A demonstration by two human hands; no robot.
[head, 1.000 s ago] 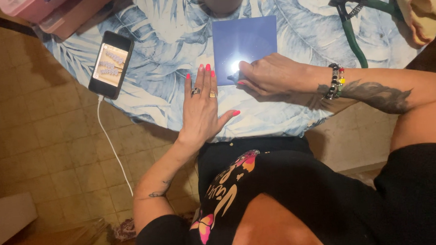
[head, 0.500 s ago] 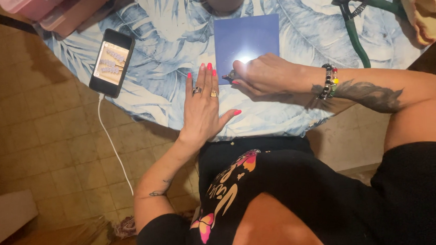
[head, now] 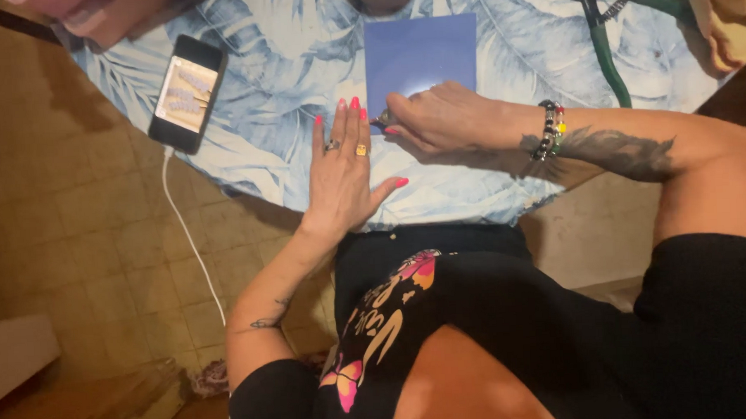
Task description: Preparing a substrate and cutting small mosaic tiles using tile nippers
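Fingers (head: 349, 123) of the left hand (head: 343, 173) are stretched out flat on the worktop (head: 246, 123), spread a little, pink nails showing and 2 rings on them, gripping nothing. Right hand (head: 440, 116) sits just beside them with its fingers curled shut around a small tool (head: 382, 119), whose tip sits right by the left fingertips; too tiny to tell what kind of tool it is, tbh. Both hands are at the lower edge of a blue card (head: 421, 55) lying flat on the leaf-print cloth. Beaded bracelets (head: 549, 129) on the right wrist. Further out, a phone (head: 187, 92) with its screen lit is off to the left near the worktop edge, white cable (head: 188, 232) hanging down toward the tiled floor. Green-handled pliers (head: 607, 36) lie at the far right.
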